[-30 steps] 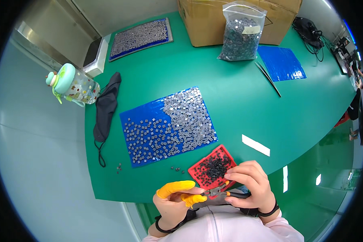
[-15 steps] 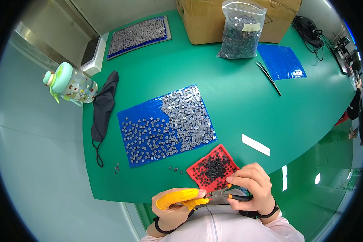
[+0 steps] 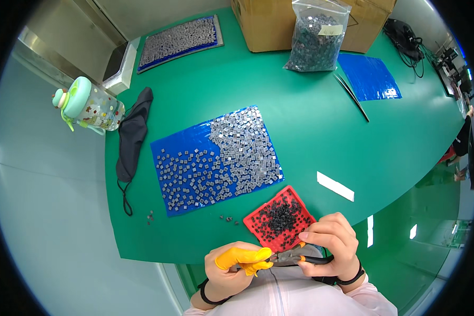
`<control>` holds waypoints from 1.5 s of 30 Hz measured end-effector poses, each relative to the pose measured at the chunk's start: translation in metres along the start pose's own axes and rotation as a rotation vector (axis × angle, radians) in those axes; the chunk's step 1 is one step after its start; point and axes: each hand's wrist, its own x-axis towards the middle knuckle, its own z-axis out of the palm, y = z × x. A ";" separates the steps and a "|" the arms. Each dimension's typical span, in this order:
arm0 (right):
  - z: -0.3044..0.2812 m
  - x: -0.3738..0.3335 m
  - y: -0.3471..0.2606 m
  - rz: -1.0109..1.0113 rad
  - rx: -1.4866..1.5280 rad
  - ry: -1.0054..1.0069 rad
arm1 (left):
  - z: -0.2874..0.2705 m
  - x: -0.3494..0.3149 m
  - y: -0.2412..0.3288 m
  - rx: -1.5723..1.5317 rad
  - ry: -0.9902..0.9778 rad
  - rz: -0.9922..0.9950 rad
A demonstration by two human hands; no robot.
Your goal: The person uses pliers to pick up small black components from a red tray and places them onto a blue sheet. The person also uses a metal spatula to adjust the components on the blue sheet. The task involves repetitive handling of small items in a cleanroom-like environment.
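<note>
My left hand (image 3: 230,269), with yellow covers over some fingers, is closed in a pinch near the table's front edge. A tiny dark piece (image 3: 269,259) shows at its fingertips, at the jaws of the pliers. My right hand (image 3: 333,245) is wrapped around these pliers (image 3: 315,259), which have black and orange handles; their jaws point left toward the pinch. Just beyond both hands lies a red tray (image 3: 265,204) holding many small black parts (image 3: 282,217). Farther off, a blue sheet (image 3: 181,138) carries many small grey square pieces (image 3: 242,139), packed densely at its right side.
Loose dark bits (image 3: 228,218) lie before the blue sheet. A white strip (image 3: 335,186), tweezers (image 3: 352,98), another blue sheet (image 3: 371,79), a filled plastic bag (image 3: 316,50) and a cardboard box (image 3: 268,31) stand right. Leftward are a dark mask (image 3: 134,136), a bottle (image 3: 97,108) and a filled panel (image 3: 181,39).
My left hand has turned slightly, with its covered fingers more curled around the pliers' tip. My right hand keeps its grip on the pliers. The whole view has shifted a little.
</note>
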 end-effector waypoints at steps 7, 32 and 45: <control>-0.003 -0.002 -0.001 -0.019 -0.045 -0.012 | 0.002 -0.001 -0.005 0.081 -0.040 0.053; -0.006 0.000 -0.003 0.102 0.064 -0.084 | 0.003 0.001 0.004 0.121 0.025 -0.004; -0.007 0.001 -0.002 0.027 -0.050 -0.092 | 0.005 0.001 0.007 0.106 0.047 -0.066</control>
